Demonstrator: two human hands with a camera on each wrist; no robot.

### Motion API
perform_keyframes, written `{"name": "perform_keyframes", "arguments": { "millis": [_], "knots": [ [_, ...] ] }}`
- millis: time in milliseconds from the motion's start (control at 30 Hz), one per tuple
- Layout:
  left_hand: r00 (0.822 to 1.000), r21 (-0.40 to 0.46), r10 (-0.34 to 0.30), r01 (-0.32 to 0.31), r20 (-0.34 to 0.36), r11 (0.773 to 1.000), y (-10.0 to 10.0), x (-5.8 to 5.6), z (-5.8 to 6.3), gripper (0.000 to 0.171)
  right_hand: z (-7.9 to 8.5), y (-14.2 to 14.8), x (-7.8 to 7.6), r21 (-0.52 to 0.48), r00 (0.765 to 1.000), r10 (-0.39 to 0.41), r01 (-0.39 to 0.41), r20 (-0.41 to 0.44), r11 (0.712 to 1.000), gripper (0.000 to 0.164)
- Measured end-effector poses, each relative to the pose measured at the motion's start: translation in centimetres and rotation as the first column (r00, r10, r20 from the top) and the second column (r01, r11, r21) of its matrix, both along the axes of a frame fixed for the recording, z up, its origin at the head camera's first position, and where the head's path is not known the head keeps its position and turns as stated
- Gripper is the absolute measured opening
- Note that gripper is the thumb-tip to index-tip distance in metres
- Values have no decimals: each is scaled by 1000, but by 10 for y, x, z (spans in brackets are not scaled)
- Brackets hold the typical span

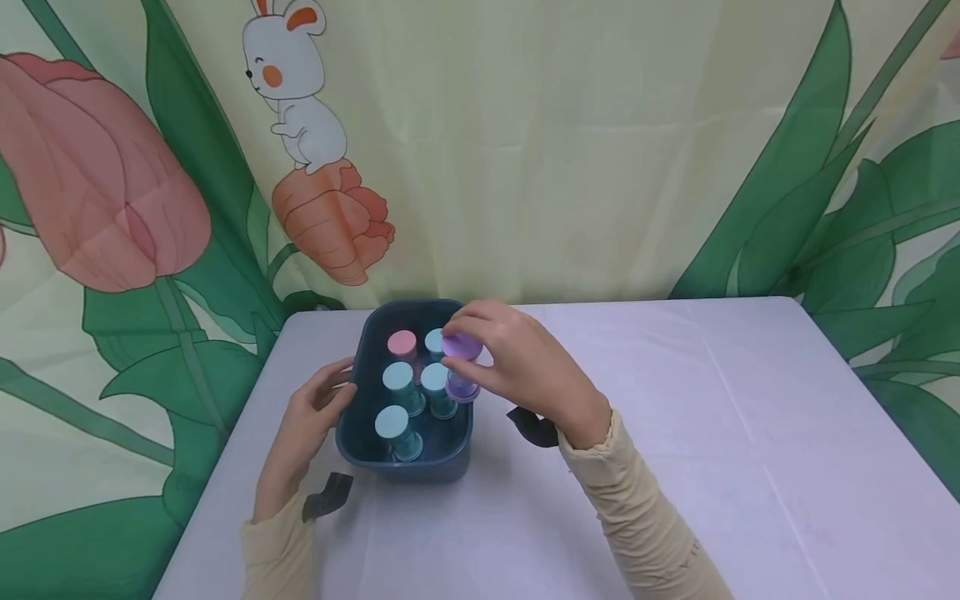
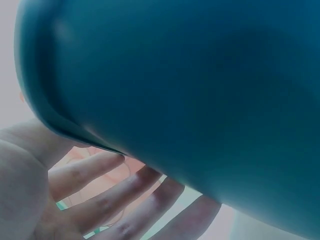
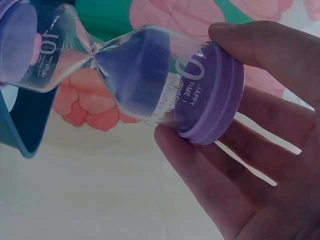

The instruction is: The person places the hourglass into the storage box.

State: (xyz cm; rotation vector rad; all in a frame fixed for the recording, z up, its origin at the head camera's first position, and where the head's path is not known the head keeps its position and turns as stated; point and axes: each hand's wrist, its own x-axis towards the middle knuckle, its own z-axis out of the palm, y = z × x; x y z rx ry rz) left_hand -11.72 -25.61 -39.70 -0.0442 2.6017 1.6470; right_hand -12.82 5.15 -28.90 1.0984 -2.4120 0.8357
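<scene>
A dark blue plastic bin (image 1: 442, 475) stands on the table with several small hourglasses inside, among them teal-capped hourglasses (image 1: 392, 422) and a pink-capped hourglass (image 1: 402, 343). At the bin's left side my left hand (image 1: 311, 412) grips the rim; in the left wrist view the thumb is at the rim and the fingers (image 2: 125, 197) lie along the outer wall (image 2: 175, 110). My right hand (image 1: 517, 358) pinches the end cap of a purple hourglass (image 3: 145, 70) over the bin's right edge. Purple sand and a printed "10 minutes" show in its glass.
The white-covered table (image 1: 675, 433) stretches to the right of the bin. Behind it hangs a curtain (image 1: 562, 150) printed with tulips, leaves and a rabbit on a carrot. Dark straps (image 1: 327, 497) hang at both wrists.
</scene>
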Motion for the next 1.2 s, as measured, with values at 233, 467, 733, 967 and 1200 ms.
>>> {"name": "perform_keyframes", "arguments": {
  "millis": [233, 467, 733, 967, 1200],
  "knots": [
    [1000, 6, 1, -1, -4, 1000, 0, 1, 0, 59, -1, -11, 2, 6, 999, 32, -32, -25, 999, 28],
    [1000, 0, 3, -3, -7, 1000, -2, 0, -3, 59, -2, -22, 3, 60, 1000, 31, -31, 3, 998, 35],
    [1000, 0, 2, -2, -7, 1000, -2, -1, -4, 60, -17, -29, 2, 108, 998, 42, -48, 56, 993, 36],
    [1000, -2, 9, -9, 4, 1000, -2, 1, 0, 59, -36, -30, 1, 131, 990, 24, -42, 136, 991, 32],
    [1000, 13, 2, -2, 5, 1000, -1, 0, 0, 59, -56, -33, -1, 170, 981, 4, -37, 195, 985, 32]
  ]
}}
